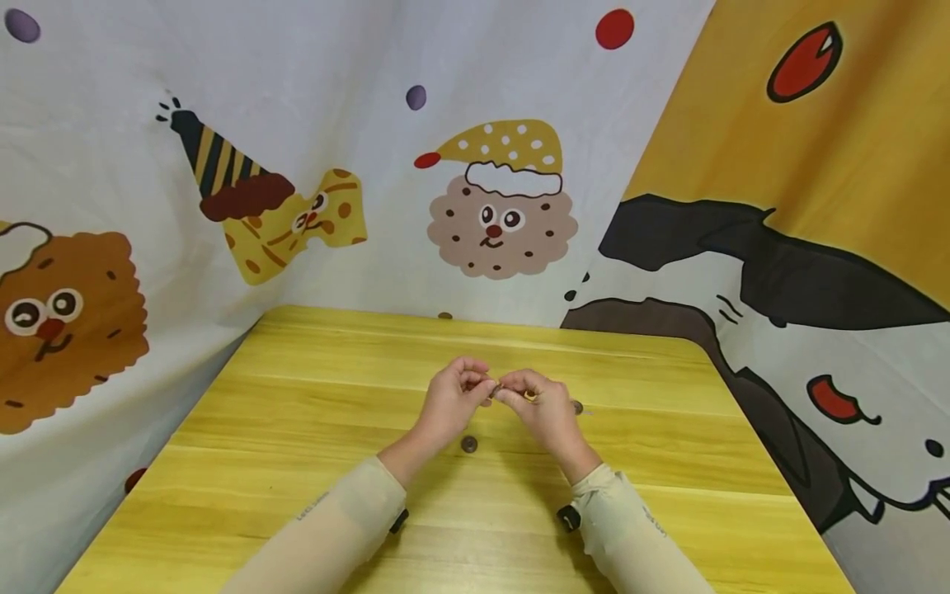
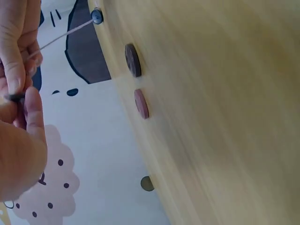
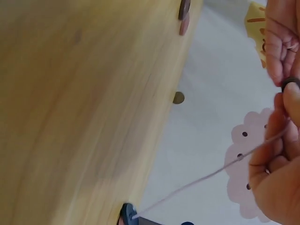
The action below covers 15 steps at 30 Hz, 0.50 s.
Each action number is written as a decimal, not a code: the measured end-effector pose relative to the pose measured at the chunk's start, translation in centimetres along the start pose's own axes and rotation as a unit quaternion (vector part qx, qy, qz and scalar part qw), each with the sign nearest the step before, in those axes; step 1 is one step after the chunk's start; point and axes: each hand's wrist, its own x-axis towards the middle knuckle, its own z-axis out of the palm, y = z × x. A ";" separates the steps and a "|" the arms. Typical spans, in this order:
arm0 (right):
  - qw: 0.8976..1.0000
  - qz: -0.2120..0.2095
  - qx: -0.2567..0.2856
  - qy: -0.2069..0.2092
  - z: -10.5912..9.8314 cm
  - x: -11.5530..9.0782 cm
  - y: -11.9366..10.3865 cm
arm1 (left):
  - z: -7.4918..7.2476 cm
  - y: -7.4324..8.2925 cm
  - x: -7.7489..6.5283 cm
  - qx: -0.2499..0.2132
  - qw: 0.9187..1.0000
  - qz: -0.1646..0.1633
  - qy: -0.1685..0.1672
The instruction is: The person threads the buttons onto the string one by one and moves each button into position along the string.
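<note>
Both hands meet above the table, fingertips together at a small dark button (image 1: 496, 389). My left hand (image 1: 448, 402) pinches this button (image 2: 16, 97) between thumb and finger. My right hand (image 1: 547, 414) pinches it too, with the thumb over its face in the right wrist view. A thin pale string (image 3: 211, 176) runs from the right hand's fingers down to a dark blue-black button (image 3: 129, 213) at the table. A brown round button (image 1: 469, 444) lies below the hands. Close by lies a reddish button (image 2: 141, 103), mostly behind the left fingertips in the head view.
The wooden table (image 1: 312, 462) spreads under both arms. Behind it hangs a white and yellow cloth (image 1: 334, 82) printed with cartoon biscuits, meeting the table's far edge. Black wrist straps (image 1: 569, 518) show below the sleeves.
</note>
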 end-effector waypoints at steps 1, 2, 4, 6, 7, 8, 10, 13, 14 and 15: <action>1.000 0.024 0.007 -0.014 0.0 0.0 -0.2 | 0.1 0.0 0.0 -0.001 1.000 0.001 0.008; 0.998 0.046 0.014 -0.027 0.0 0.0 -0.4 | 0.2 -0.1 0.0 -0.002 1.000 0.001 0.017; 0.995 0.075 0.035 -0.050 0.0 0.0 -0.6 | 0.4 -0.2 -0.1 0.003 0.999 0.001 0.033; 0.991 0.097 0.058 -0.068 0.0 0.1 -0.9 | 0.5 -0.2 -0.1 0.014 0.999 0.002 0.047; 0.990 0.103 0.064 -0.074 0.0 0.1 -1.0 | 0.5 -0.2 -0.1 0.021 0.998 0.004 0.053; 0.989 0.106 0.069 -0.076 0.0 0.1 -1.1 | 0.6 -0.2 -0.1 0.029 0.998 0.006 0.059; 0.988 0.112 0.076 -0.076 0.0 0.1 -1.3 | 0.6 -0.2 -0.1 0.041 0.997 0.009 0.068; 0.990 0.110 0.063 -0.067 0.2 0.2 -1.5 | 0.7 -0.2 -0.3 0.048 0.996 0.011 0.072; 0.991 0.107 0.056 -0.065 0.3 0.2 -1.5 | 0.7 -0.2 -0.3 0.048 0.996 0.010 0.071; 0.992 0.102 0.047 -0.064 0.3 0.1 -1.5 | 0.7 -0.2 -0.4 0.048 0.996 0.010 0.071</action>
